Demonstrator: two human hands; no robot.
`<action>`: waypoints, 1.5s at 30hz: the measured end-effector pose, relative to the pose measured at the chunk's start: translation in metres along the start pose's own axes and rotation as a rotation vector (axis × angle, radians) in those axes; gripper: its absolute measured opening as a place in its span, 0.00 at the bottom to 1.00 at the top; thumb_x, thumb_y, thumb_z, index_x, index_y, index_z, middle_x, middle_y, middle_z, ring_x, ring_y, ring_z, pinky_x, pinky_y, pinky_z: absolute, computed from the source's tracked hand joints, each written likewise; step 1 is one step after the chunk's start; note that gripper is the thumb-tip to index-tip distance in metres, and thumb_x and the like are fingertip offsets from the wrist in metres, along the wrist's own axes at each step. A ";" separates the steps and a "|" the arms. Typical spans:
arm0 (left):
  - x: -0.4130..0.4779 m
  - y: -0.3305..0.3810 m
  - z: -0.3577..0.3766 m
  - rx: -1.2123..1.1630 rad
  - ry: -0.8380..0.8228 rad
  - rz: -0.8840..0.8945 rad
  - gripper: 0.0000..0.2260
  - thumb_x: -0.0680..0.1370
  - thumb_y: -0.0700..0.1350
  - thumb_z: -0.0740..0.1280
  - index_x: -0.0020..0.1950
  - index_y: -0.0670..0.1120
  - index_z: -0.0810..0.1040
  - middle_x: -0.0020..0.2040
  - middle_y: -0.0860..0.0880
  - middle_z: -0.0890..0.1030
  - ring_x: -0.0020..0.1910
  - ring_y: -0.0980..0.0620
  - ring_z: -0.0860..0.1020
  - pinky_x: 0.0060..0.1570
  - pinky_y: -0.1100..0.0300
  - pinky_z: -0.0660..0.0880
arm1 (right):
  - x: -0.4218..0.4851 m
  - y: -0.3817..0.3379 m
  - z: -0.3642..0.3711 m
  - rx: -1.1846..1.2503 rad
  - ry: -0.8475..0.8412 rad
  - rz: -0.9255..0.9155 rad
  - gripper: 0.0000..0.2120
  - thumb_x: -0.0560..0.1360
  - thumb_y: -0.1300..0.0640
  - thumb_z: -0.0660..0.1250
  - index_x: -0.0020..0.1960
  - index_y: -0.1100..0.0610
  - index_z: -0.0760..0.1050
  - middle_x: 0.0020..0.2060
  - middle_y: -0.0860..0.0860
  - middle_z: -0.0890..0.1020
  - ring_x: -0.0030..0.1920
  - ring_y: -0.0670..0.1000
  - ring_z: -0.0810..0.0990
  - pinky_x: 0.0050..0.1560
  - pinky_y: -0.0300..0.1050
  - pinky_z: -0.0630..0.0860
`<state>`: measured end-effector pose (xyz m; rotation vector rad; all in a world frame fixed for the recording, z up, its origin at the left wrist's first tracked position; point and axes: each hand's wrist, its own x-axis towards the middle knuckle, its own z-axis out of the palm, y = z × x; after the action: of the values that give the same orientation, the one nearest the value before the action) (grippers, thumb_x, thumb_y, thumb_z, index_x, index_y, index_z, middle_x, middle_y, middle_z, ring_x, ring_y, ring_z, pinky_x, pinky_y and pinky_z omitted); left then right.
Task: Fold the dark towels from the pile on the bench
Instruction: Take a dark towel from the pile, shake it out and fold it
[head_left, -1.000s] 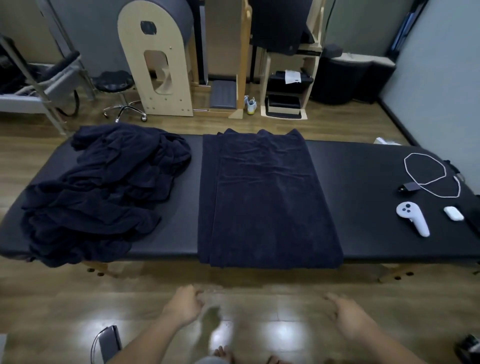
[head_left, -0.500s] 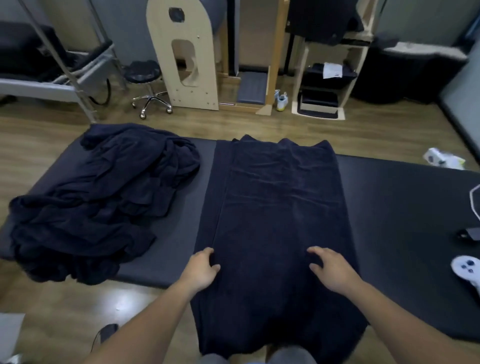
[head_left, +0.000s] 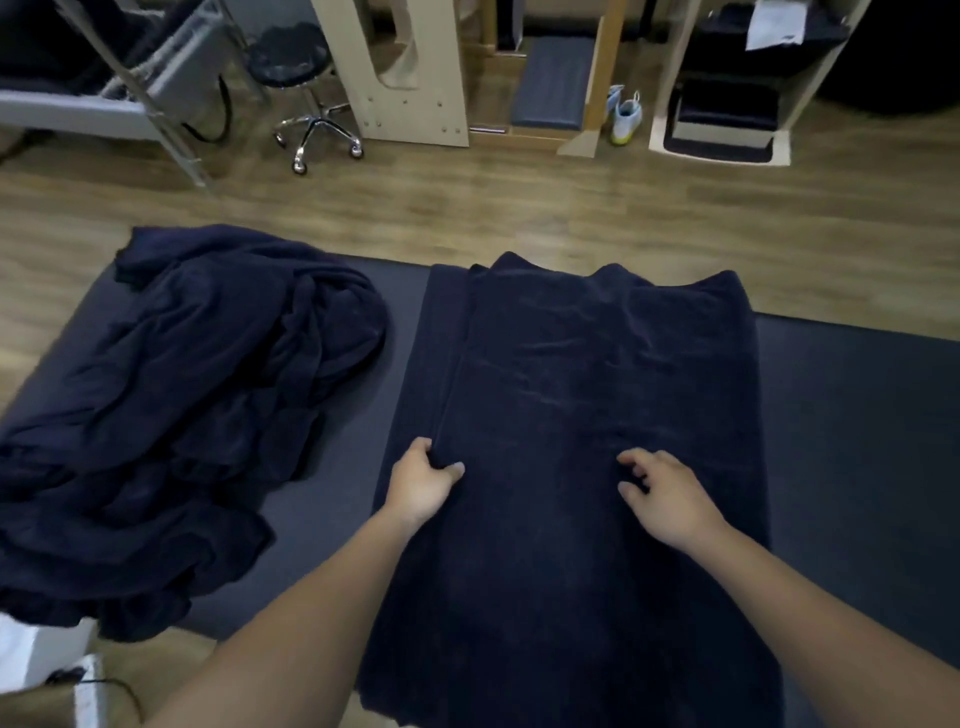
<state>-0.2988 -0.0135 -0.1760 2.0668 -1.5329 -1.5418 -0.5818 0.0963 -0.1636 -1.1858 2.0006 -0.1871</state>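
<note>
Whereas hands were held clear of near bench edge a second ago, both are now laid on long dark navy terry towel (head_left: 597, 374), spread across middle of black padded bench (head_left: 857, 415). Fold edge is pinched by left hand (head_left: 421, 488); right hand (head_left: 670, 499) is rested on cloth, fingers loosely bent, nothing gripped. Next fold judged begun. Crumpled dark towel pile (head_left: 182, 415) is left at bench's left end.

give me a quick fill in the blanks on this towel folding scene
The crumpled pile of dark towels lies to the ___ of the flat dark navy towel. The left hand and right hand touch the ___ towel. The black round wheeled stool stands on the ___ floor.
Missing: left; flat; wooden
</note>
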 end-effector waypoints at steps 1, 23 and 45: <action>0.014 0.014 0.000 -0.022 0.003 0.020 0.15 0.78 0.46 0.72 0.62 0.50 0.73 0.58 0.53 0.79 0.56 0.52 0.78 0.56 0.59 0.75 | 0.009 -0.004 0.000 0.005 0.013 0.011 0.17 0.80 0.53 0.64 0.68 0.50 0.72 0.59 0.49 0.73 0.56 0.48 0.75 0.57 0.43 0.74; 0.232 0.164 0.002 -0.399 -0.133 0.047 0.16 0.85 0.51 0.57 0.50 0.45 0.82 0.50 0.46 0.85 0.51 0.46 0.82 0.56 0.50 0.79 | 0.282 -0.194 -0.048 -0.196 0.258 -0.226 0.20 0.82 0.51 0.58 0.72 0.55 0.68 0.69 0.54 0.74 0.69 0.58 0.70 0.67 0.54 0.68; 0.233 0.154 -0.011 -0.607 -0.396 0.081 0.13 0.76 0.40 0.73 0.61 0.43 0.80 0.54 0.45 0.86 0.52 0.49 0.84 0.53 0.55 0.81 | 0.334 -0.215 -0.033 0.283 0.291 -0.242 0.06 0.75 0.63 0.69 0.46 0.52 0.77 0.37 0.44 0.76 0.42 0.49 0.76 0.40 0.36 0.70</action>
<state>-0.3975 -0.2709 -0.2224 1.4077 -1.0246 -2.1354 -0.5431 -0.2963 -0.2214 -1.2663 1.9845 -0.7775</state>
